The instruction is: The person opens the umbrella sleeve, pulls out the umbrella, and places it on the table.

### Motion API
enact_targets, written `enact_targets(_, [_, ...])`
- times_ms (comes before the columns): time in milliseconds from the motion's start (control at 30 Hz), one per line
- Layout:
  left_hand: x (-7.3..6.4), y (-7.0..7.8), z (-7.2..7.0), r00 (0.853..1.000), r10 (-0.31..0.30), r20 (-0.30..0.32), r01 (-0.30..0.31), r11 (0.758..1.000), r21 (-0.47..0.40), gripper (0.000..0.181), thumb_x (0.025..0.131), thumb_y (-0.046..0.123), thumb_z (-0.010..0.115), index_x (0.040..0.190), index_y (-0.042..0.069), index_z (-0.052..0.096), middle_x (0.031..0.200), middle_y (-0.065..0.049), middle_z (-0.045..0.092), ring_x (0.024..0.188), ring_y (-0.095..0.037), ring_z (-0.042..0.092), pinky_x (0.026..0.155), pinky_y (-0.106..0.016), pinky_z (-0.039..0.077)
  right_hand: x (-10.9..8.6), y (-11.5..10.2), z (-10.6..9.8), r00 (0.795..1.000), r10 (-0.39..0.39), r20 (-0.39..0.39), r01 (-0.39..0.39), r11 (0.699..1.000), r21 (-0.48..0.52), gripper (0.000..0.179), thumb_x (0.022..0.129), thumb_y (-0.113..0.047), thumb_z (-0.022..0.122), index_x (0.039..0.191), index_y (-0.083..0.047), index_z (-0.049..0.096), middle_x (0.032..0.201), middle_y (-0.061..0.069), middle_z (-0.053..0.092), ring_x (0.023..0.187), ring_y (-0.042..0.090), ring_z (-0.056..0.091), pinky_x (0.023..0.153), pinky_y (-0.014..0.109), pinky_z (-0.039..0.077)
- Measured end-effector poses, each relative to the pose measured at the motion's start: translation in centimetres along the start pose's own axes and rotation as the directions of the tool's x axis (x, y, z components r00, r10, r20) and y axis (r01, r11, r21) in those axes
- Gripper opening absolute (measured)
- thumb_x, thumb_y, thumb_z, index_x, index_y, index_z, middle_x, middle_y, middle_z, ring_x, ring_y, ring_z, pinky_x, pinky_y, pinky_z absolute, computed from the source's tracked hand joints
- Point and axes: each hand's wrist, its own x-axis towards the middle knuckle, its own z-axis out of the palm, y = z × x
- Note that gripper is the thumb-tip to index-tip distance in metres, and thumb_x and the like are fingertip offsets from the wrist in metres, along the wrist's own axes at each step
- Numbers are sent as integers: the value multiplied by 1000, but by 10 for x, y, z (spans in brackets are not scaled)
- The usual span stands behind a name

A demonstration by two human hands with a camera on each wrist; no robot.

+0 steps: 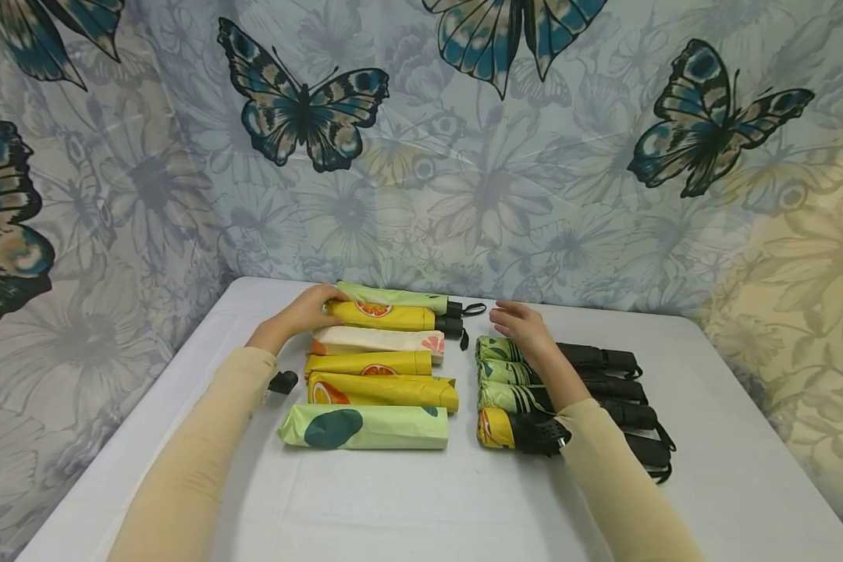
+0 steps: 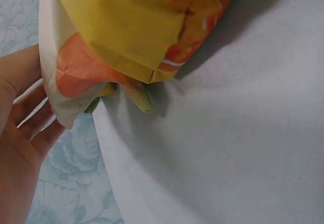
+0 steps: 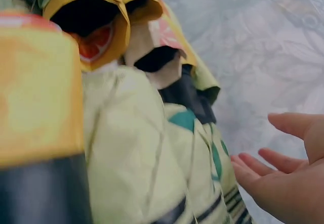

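Observation:
My left hand (image 1: pixel 307 310) is at the left ends of a light green umbrella sleeve (image 1: pixel 393 295) and a yellow one with an orange slice (image 1: pixel 400 316), both with black handles showing at the right. In the left wrist view its extended fingers (image 2: pixel 35 118) pass behind a cream sleeve (image 2: pixel 54 77). My right hand (image 1: pixel 523 328), fingers loosely spread and holding nothing, hovers over the far end of a row of folded umbrellas with black shafts. The nearest has a green patterned end (image 1: pixel 495 347). The right wrist view shows this hand beside the green ends.
Below the back pair lie a cream sleeve (image 1: pixel 379 341), two yellow sleeves (image 1: pixel 382 390) and a light green sleeve (image 1: pixel 400 428). A yellow-ended umbrella (image 1: pixel 495 429) is nearest in the right row. A small black object (image 1: pixel 283 382) lies by my left forearm. Patterned cloth hangs behind the white table (image 1: pixel 393 507).

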Motion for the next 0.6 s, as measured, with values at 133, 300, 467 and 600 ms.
enact_targets(133, [1,2,0,1000,-3,2,3,1000,0,45,85,13,76,126,1,62,127,-18,61,120,-35,54,104,-48,46,2,-1,11,999,31,33,-32,999,23,56,103,-13,46,152,2,25,155,24,31,143,35,36,119,40,33])
enact_targets(300, [0,4,1,1000,-11,0,11,1000,-6,43,84,12,76,124,1,63,124,-18,62,117,-34,55,102,-47,48,6,-1,20,998,50,47,-49,999,-5,55,104,-15,47,152,2,27,155,23,33,143,34,36,120,40,33])
enact_targets(467, [-1,7,0,1000,-28,10,29,999,-38,39,84,9,76,120,2,63,122,-18,61,116,-34,56,101,-47,48,10,-2,27,998,44,40,-40,995,-87,54,102,-17,50,150,1,32,155,21,34,143,34,37,120,41,33])
enact_targets(600, [-2,8,-1,999,-41,23,43,996,-75,38,84,7,76,119,3,61,122,-18,60,116,-34,56,101,-48,48,12,-4,34,999,28,42,-22,990,-142,51,102,-16,51,147,3,37,152,22,37,141,35,38,119,43,34])
